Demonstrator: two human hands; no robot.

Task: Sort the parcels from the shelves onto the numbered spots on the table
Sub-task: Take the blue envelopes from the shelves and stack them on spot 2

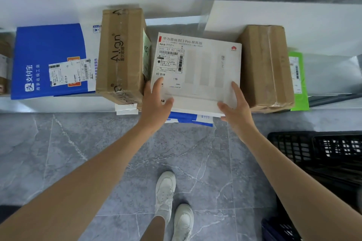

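Grey marbled floor point(78, 152), black crate point(323, 152), white shoes point(165, 188)

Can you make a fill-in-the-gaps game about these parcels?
1. The left hand and right hand both hold the Huawei router box, whose colour is ___.
2. The Align cardboard box stands to the ___ of the router box.
3. The mailer bag at the far right is ___.
4. The plastic crate nearest the right hand is ___.
Missing words: white, left, green, black.
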